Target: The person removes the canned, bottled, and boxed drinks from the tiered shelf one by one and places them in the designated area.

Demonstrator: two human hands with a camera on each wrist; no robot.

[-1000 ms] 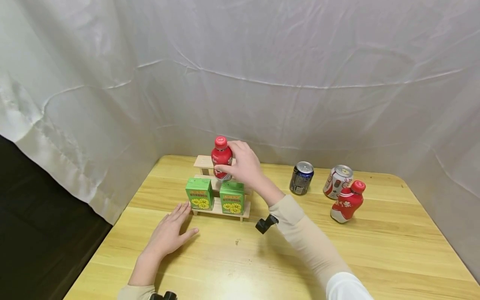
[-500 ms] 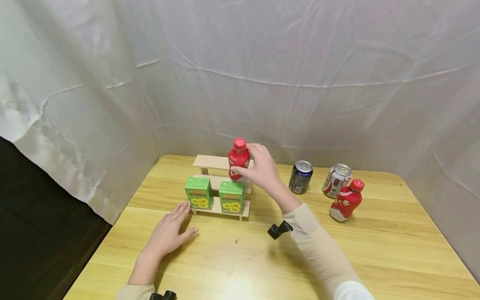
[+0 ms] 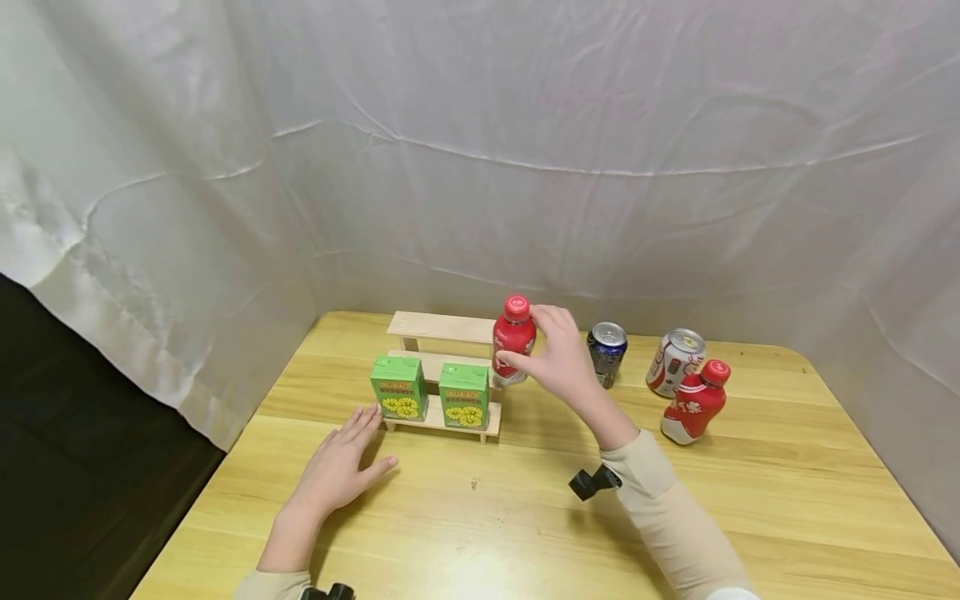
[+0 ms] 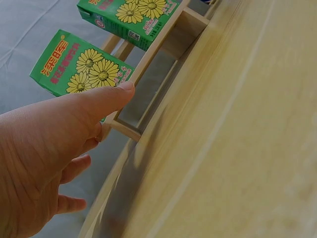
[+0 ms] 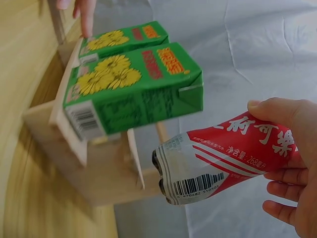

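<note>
My right hand (image 3: 564, 357) grips a red soda bottle (image 3: 514, 337) round its side, upright at the right end of a stepped wooden rack (image 3: 442, 327). In the right wrist view the bottle's white base (image 5: 183, 171) shows in the air beside the rack. Two green drink cartons (image 3: 400, 388) with yellow flowers stand apart on the rack's lowest step. My left hand (image 3: 339, 467) lies on the table with fingers straight and thumb spread, its fingertips at the rack's front left corner, as the left wrist view also shows.
To the right stand a dark blue can (image 3: 607, 353), a white and red can (image 3: 676, 363) and a second red bottle (image 3: 694, 402), which overlaps that can in the head view. A pale curtain (image 3: 570, 208) hangs behind the wooden table (image 3: 480, 517).
My right hand has carried the red bottle rightward from over the rack's middle to its right end, and a little lower. The left hand and the cartons have stayed in place.
</note>
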